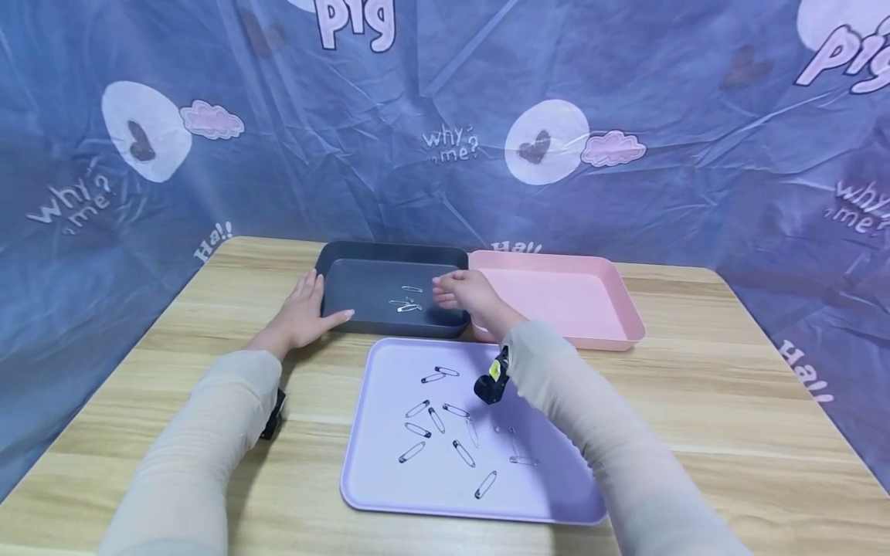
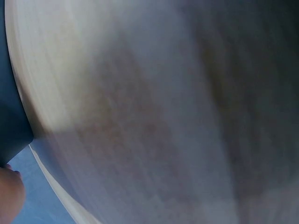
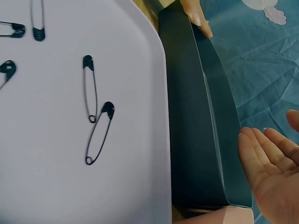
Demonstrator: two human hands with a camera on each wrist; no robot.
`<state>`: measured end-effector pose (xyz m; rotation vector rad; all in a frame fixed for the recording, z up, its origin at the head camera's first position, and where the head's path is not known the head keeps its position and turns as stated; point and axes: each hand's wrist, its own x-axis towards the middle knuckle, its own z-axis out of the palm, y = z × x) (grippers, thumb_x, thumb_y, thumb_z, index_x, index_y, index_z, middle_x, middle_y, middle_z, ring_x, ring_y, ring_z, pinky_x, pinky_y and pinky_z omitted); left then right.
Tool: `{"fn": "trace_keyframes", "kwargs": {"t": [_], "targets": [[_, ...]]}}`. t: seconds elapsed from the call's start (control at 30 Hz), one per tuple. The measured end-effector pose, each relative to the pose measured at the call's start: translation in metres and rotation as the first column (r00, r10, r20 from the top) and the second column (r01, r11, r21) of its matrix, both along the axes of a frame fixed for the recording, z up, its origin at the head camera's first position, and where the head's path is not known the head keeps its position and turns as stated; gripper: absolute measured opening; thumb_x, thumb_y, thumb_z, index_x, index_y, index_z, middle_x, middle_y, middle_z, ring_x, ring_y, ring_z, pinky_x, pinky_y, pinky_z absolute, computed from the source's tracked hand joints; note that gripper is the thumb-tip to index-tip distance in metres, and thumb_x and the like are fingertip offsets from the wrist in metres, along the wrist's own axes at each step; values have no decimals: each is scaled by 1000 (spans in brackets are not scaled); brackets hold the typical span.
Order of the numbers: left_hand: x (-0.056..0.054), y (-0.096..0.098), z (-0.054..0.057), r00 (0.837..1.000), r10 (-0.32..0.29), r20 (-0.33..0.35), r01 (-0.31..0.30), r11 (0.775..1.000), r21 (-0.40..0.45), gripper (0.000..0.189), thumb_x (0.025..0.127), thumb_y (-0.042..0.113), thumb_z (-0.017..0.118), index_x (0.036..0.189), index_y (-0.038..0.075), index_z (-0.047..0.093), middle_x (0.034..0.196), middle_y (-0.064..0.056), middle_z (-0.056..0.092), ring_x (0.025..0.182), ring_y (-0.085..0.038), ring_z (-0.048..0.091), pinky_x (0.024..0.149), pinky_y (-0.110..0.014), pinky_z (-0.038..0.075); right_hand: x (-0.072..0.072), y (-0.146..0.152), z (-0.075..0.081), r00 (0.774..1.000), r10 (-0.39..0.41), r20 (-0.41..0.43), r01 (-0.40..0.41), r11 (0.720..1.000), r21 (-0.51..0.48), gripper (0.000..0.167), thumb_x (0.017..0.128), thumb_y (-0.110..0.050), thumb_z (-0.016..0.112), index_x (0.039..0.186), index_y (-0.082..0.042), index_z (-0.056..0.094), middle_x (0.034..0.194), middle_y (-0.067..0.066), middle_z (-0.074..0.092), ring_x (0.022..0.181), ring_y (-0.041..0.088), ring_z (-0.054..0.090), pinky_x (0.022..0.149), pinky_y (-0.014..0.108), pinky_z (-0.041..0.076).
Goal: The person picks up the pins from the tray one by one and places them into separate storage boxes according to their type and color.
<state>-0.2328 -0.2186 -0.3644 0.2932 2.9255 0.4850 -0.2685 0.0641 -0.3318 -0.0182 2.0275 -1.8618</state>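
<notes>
- The left hand rests with fingers extended at the left edge of the dark tray, apparently to steady it.
- The right hand is released, fingers extended, above the dark tray's right end; no held pin shows.
- Silver safety pins lie inside the dark tray, right of centre.
- Black-headed safety pins lie on the lilac tray, away from its left edge, mostly spaced for finger access.
- The pink tray sits beside the dark tray's right edge.
</notes>
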Motion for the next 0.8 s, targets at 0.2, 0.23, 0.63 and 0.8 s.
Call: {"fn": "trace_keyframes", "kwargs": {"t": [0.2, 0.23, 0.63, 0.8], "targets": [[0, 1, 1, 1000, -1, 0, 1, 1000, 2, 100, 79, 66, 33, 133, -10, -1, 139, -25, -10, 126, -35, -9, 101, -46, 0, 0, 11, -18, 999, 46, -6, -46, 999, -20, 34, 83, -19, 57, 107, 5, 52, 102, 22, 56, 90, 28, 57, 77, 33, 46], [1, 1, 0, 1000, -1, 0, 1, 1000, 2, 100, 79, 66, 33, 133, -10, -1, 139, -25, -10, 126, -35, -9, 101, -46, 0, 2, 12, -18, 999, 54, -4, -54, 998, -19, 34, 83, -19, 57, 107, 5, 51, 103, 22, 56, 90, 28, 58, 77, 33, 46], [2, 1, -1, 1000, 1, -8, -1, 1000, 7, 99, 79, 65, 33, 133, -11, -1, 139, -25, -10, 126, -36, -9, 101, -46, 0, 40, 24, 4, 990, 137, 37, -136, 990, -41, 34, 88, -8, 47, 113, 16, 44, 111, 33, 48, 98, 37, 52, 80, 33, 45], [3, 2, -1, 1000, -2, -17, 2, 1000, 11, 99, 79, 65, 34, 133, -11, 0, 139, -26, -9, 126, -36, -8, 101, -46, 0, 50, 37, 1, 989, 149, 16, -148, 988, -46, 31, 88, -5, 45, 110, 17, 45, 109, 34, 49, 92, 34, 56, 78, 34, 46]]}}
